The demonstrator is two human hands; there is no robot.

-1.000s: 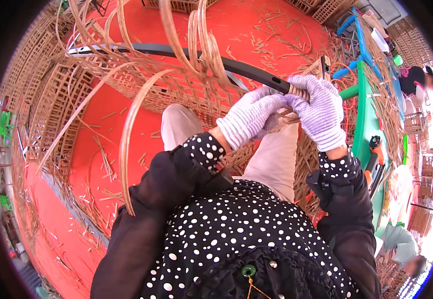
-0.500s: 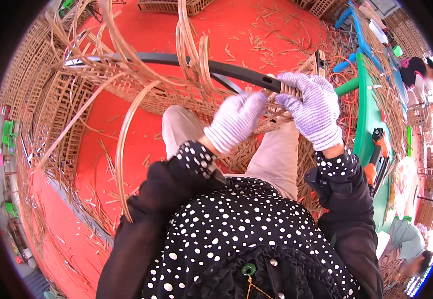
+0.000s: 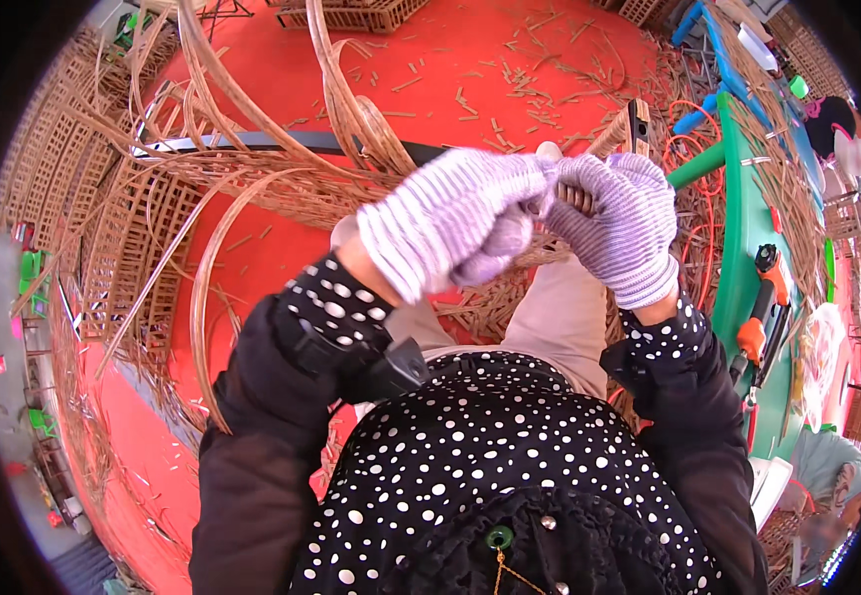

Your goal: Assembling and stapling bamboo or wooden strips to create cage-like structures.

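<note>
Polka-dot top [image 3: 490,466], dark sleeves nearest camera. Left hand [image 3: 455,218], knitted lilac glove, fingers curled over rattan strips [image 3: 574,198] at centre, above lap. Right hand [image 3: 621,223], same glove, clenched on same strips, touching left hand. Half-woven rattan frame [image 3: 282,178] just beyond hands, dark bar [image 3: 282,142] across it, loose strands [image 3: 351,99] arching upward. Red floor [image 3: 450,59] littered with offcuts. Green counter [image 3: 748,218] at right carrying orange power tool [image 3: 763,297].

A red floor [image 3: 470,59] strewn with cane scraps, woven lattice panels [image 3: 54,188] on the left, a green bench [image 3: 748,228] bearing an orange power tool [image 3: 763,297].
</note>
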